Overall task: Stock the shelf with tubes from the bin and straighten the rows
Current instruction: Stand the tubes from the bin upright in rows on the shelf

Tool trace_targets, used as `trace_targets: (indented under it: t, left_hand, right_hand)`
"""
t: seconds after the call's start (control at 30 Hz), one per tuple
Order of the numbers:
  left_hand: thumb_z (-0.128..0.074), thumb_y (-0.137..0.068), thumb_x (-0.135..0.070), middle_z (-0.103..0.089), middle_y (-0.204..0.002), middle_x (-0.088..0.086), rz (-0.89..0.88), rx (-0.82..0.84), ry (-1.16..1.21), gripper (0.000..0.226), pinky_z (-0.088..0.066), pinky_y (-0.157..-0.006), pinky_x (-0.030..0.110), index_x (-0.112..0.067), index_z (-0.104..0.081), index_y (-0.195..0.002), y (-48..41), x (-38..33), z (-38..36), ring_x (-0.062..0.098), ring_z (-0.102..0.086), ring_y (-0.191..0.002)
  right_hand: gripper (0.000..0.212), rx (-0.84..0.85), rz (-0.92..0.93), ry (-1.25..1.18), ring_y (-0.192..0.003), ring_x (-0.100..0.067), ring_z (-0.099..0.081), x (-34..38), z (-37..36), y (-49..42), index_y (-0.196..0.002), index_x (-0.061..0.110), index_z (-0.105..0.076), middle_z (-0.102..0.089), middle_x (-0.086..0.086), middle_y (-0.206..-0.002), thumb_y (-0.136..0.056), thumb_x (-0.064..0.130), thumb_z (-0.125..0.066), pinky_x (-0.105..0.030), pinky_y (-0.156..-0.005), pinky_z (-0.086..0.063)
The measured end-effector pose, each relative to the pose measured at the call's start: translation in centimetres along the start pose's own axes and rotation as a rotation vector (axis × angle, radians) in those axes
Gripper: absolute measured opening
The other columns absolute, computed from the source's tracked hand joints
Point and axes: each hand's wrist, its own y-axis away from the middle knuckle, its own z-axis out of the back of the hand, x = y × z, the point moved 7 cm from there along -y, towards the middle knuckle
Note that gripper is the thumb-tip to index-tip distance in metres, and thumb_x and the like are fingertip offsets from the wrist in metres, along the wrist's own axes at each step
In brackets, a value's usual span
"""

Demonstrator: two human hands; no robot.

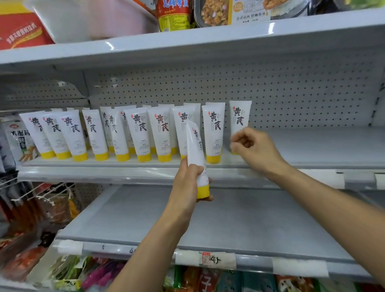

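Observation:
A row of several white tubes with yellow caps [139, 132] stands cap-down on the middle shelf [97, 171], some leaning. My left hand [185, 185] grips one more tube [197, 150] near its yellow cap, upright, in front of the row. My right hand [254, 148] hovers with loosely curled fingers before the lower part of the rightmost tube [239, 119] and hides its base; nothing shows between the fingers. A white plastic bin [89, 13] sits on the top shelf at the left.
The middle shelf is bare to the right of the tubes [319, 147]. The grey shelf below [228, 218] holds nothing. Snack packets [15, 138] hang at the left, and bagged goods [225, 286] fill the bottom. Jars and boxes [173, 10] stand on the top shelf.

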Motion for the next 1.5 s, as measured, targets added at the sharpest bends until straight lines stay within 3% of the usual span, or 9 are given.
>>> trace_targets:
  t: [0.1, 0.17, 0.3, 0.43, 0.6, 0.7, 0.87, 1.1, 1.5]
  left_hand:
    - [-0.041, -0.09, -0.021, -0.063, -0.113, 0.004, -0.013, 0.016, -0.002, 0.038, -0.055, -0.06, 0.034, -0.028, -0.05, -0.126, -0.2, 0.0, -0.6, 0.02, -0.064, -0.098]
    - [-0.042, -0.078, -0.028, -0.066, -0.118, 0.004, -0.022, 0.031, -0.006, 0.047, -0.058, -0.069, 0.039, -0.031, -0.052, -0.124, -0.2, -0.1, -1.1, 0.021, -0.066, -0.104]
    - [-0.043, -0.076, -0.029, -0.067, -0.117, 0.001, -0.021, 0.077, -0.048, 0.047, -0.055, -0.089, 0.054, -0.035, -0.055, -0.12, -0.1, -0.2, -2.3, 0.02, -0.065, -0.108]
    - [-0.043, -0.094, -0.03, -0.067, -0.116, -0.005, -0.013, 0.157, -0.184, 0.034, -0.056, -0.089, 0.045, -0.035, -0.053, -0.126, 0.0, -0.4, -2.2, 0.013, -0.065, -0.104]
    - [-0.051, -0.097, -0.029, -0.064, -0.108, -0.004, -0.072, 0.122, -0.367, 0.018, -0.052, -0.086, 0.036, -0.033, -0.058, -0.113, 0.3, -0.2, -0.7, 0.013, -0.062, -0.101]
    - [-0.054, -0.094, -0.033, -0.062, -0.104, -0.012, -0.183, 0.087, -0.632, 0.027, -0.051, -0.081, 0.026, -0.03, -0.056, -0.121, 0.2, -0.2, 0.1, 0.003, -0.059, -0.091]
    - [-0.053, -0.094, -0.04, -0.058, -0.118, -0.016, -0.316, 0.036, -1.065, 0.035, -0.051, -0.087, 0.034, -0.032, -0.051, -0.128, 0.2, -0.3, 0.3, 0.007, -0.057, -0.103]
    - [-0.052, -0.093, -0.042, -0.059, -0.118, -0.015, -0.297, 0.044, -1.121, 0.033, -0.051, -0.087, 0.035, -0.032, -0.053, -0.125, 0.0, 0.1, 0.7, 0.01, -0.058, -0.103]
    - [-0.052, -0.094, -0.041, -0.061, -0.112, -0.015, -0.263, 0.05, -1.131, 0.03, -0.052, -0.085, 0.035, -0.032, -0.055, -0.122, -0.5, 0.8, 1.3, 0.008, -0.058, -0.095]
  right_hand:
    - [0.032, 0.415, -0.013, -0.041, -0.078, -0.007, -0.056, 2.3, -3.4, 3.3, -0.108, 0.013, -0.067, -0.069, -0.005, -0.097, -0.079, 0.019, -0.078, -0.016, -0.072, -0.047]
    - [0.039, 0.522, -0.036, -0.096, -0.075, -0.002, -0.057, 3.0, -4.7, 4.8, -0.113, 0.013, -0.066, -0.068, 0.002, -0.092, -0.077, 0.019, -0.08, -0.017, -0.07, -0.048]
    - [0.025, 0.418, -0.047, -0.174, -0.065, 0.002, -0.056, 3.0, -5.0, 5.4, -0.106, 0.003, -0.064, -0.063, 0.002, -0.08, -0.082, 0.007, -0.071, -0.02, -0.062, -0.049]
    - [0.03, 0.344, -0.075, -0.113, -0.081, -0.006, -0.065, 2.4, -3.8, 4.7, -0.107, 0.011, -0.066, -0.072, -0.001, -0.095, -0.079, 0.013, -0.075, -0.021, -0.07, -0.053]
    - [0.033, 0.113, -0.125, -0.087, -0.075, -0.009, -0.061, 1.4, -0.8, 2.0, -0.105, 0.015, -0.064, -0.069, 0.001, -0.093, -0.076, 0.019, -0.079, -0.018, -0.06, -0.046]
    - [0.037, 0.023, -0.152, -0.029, -0.076, -0.01, -0.061, 0.7, 0.2, 0.6, -0.106, 0.017, -0.062, -0.066, 0.006, -0.09, -0.074, 0.022, -0.08, -0.026, -0.067, -0.051]
    - [0.042, -0.047, -0.168, 0.067, -0.079, -0.008, -0.06, -0.4, 0.6, -0.7, -0.11, 0.016, -0.057, -0.064, 0.006, -0.094, -0.074, 0.021, -0.079, -0.022, -0.069, -0.047]
    - [0.04, -0.025, -0.254, 0.186, -0.092, -0.017, -0.06, -2.7, -0.3, -0.8, -0.105, 0.02, -0.052, -0.062, 0.004, -0.102, -0.074, 0.024, -0.078, -0.028, -0.076, -0.045]
    - [0.061, -0.009, -0.266, 0.297, -0.11, -0.022, -0.056, -3.1, 0.4, 0.2, -0.131, 0.011, -0.044, -0.057, -0.004, -0.123, -0.08, 0.029, -0.072, -0.037, -0.091, -0.048]
